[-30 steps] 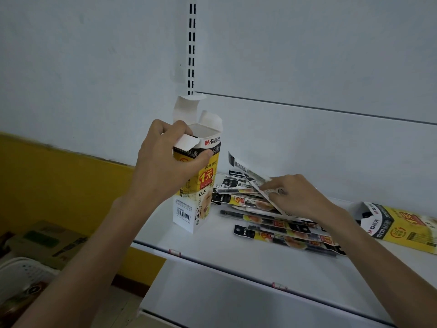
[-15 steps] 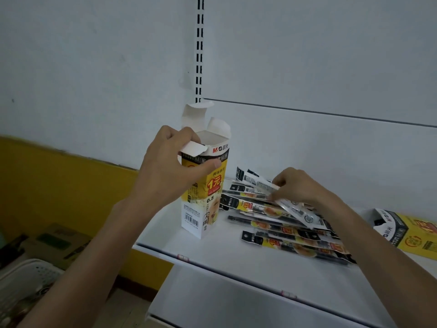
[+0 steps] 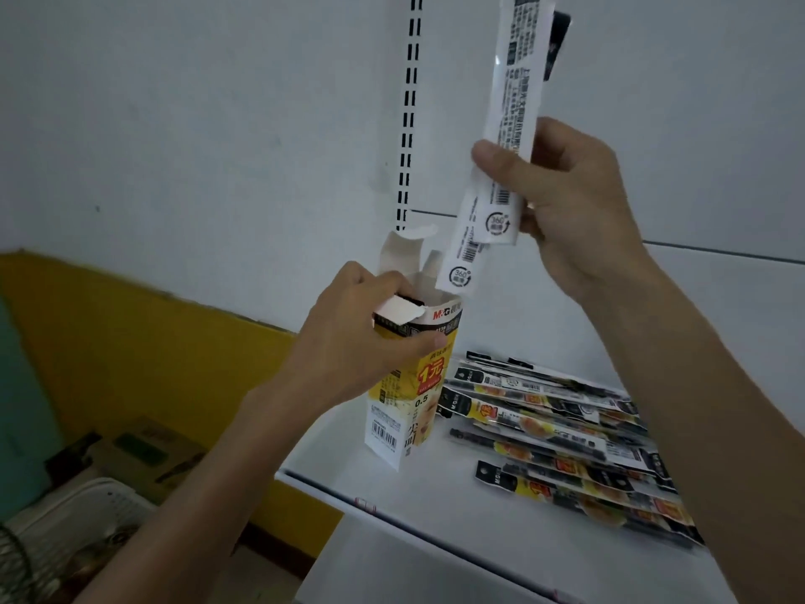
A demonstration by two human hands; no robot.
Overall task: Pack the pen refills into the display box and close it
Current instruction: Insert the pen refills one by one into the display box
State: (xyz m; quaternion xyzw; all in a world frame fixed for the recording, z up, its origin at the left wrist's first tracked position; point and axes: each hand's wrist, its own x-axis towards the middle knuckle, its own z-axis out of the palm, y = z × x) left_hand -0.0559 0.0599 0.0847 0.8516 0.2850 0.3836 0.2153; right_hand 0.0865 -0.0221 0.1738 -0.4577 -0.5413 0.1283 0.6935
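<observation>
- I see the left hand point(image 3: 361, 342) gripping the box point(image 3: 409, 398) near its open top; box upright on the shelf point(image 3: 435, 494).
- Right hand point(image 3: 575, 202) pinches refills point(image 3: 501, 167) upright, lower tips at box mouth.
- Loose refills point(image 3: 566, 433) lie right of box.

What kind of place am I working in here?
Probably a stationery shop: a white shelf below a slotted wall upright, a branded display box, and many packaged pen refills.

Box mouth point(image 3: 424, 287) open; flap point(image 3: 403, 250) stands behind; refills point(image 3: 562, 425) crowd right.
</observation>
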